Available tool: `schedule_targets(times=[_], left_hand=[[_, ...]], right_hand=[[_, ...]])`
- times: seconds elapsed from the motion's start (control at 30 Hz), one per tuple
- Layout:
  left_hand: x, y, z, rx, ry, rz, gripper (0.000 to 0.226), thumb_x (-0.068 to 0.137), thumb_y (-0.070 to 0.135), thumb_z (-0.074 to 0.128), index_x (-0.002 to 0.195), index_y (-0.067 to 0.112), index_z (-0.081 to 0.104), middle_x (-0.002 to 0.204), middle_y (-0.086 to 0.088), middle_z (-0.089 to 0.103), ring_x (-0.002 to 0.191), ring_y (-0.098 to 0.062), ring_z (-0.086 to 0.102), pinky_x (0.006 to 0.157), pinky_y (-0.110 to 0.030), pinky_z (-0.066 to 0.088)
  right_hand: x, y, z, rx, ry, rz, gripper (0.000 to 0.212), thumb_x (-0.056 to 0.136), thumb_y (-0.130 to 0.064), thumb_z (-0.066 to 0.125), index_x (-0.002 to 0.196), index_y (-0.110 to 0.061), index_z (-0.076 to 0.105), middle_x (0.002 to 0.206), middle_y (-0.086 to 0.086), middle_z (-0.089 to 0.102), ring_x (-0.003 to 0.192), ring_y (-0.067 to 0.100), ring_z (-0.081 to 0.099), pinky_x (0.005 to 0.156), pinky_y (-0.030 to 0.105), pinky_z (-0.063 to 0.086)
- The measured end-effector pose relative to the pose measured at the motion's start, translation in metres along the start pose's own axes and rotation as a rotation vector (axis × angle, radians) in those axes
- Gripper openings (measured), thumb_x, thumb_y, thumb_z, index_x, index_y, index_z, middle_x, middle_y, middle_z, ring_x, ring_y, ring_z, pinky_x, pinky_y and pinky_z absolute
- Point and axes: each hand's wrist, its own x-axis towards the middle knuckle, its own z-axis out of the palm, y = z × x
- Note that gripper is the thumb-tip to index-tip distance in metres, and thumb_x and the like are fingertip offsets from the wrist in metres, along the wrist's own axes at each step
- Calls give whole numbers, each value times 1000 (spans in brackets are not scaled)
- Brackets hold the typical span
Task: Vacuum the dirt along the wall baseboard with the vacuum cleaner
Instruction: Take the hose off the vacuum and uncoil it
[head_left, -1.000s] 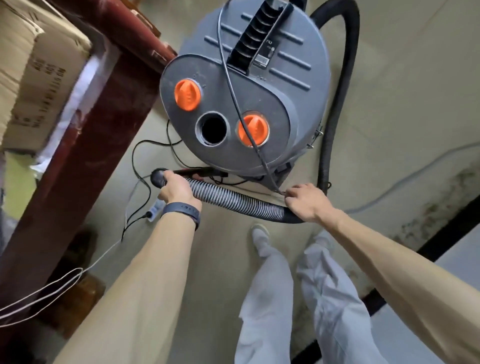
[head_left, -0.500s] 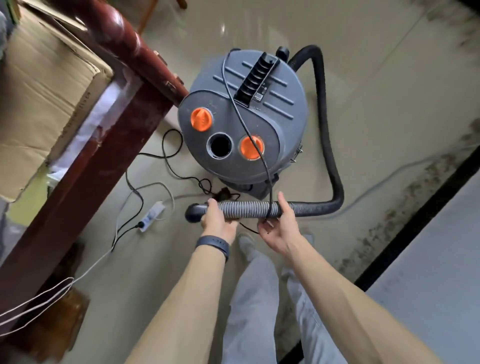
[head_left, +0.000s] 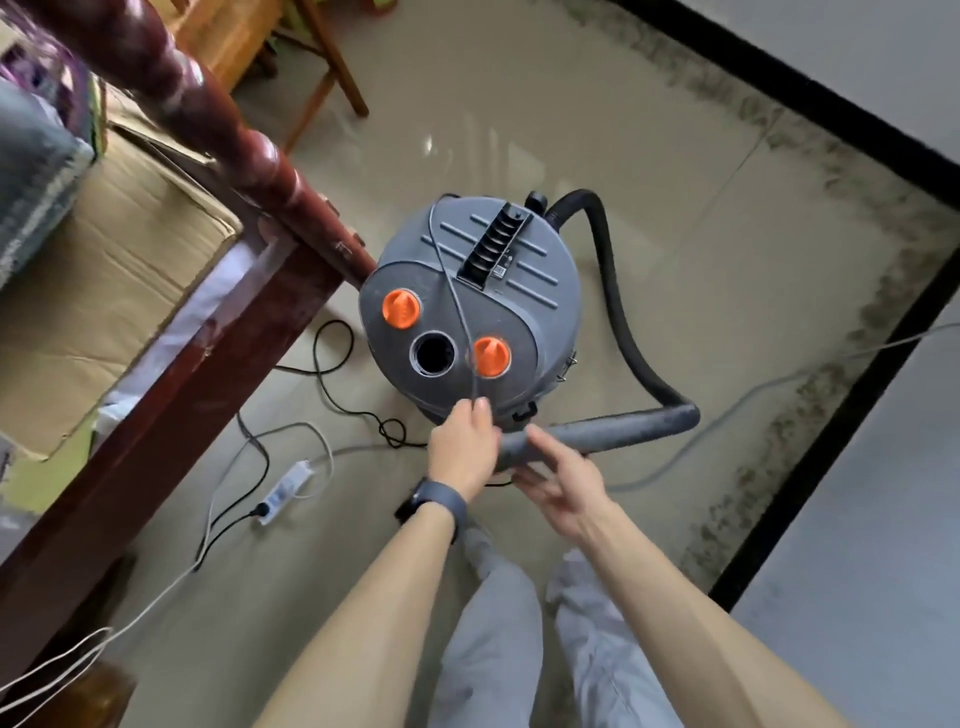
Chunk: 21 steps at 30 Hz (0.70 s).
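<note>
crosswise, hose (head_left: 613, 428) in left fingers (head_left: 479, 420)

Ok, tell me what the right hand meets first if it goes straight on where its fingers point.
The grey hose, just ahead of the right hand; its fingertips look almost on it, though depth is unclear.

The left hand (head_left: 462, 447) is hiding the near end of the hose (head_left: 613, 428), motion is blurring its ribbing, and the vacuum cleaner label (head_left: 500, 270) is proving unreadable.
</note>
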Motion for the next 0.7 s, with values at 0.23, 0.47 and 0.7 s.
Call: schedule_targets(times=[0.23, 0.47, 0.7], left_hand=[[12, -102, -107, 411, 216, -295, 22, 101, 18, 40, 119, 7, 46, 128, -23, 54, 119, -42, 50, 95, -46, 41], [14, -19, -91, 234, 181, -151, 54, 90, 23, 58, 141, 16, 40, 143, -18, 41, 129, -39, 43, 105, -47, 39], [12, 127, -38, 156, 45, 224, 51, 94, 29, 53, 142, 21, 38, 145, -11, 41, 131, -32, 41, 106, -46, 38]], right_hand=[[-15, -118, -36, 175, 173, -193, 28, 86, -4, 69, 108, -17, 58, 88, 5, 63, 88, 22, 62, 83, 58, 55], [-34, -165, -14, -134, 144, -432, 41, 72, 13, 67, 103, -12, 55, 98, 10, 68, 87, 26, 64, 78, 43, 51], [-51, -203, -37, -827, 82, -583, 45, 53, -15, 65, 97, -16, 54, 95, 12, 68, 82, 26, 61, 69, 35, 51]])
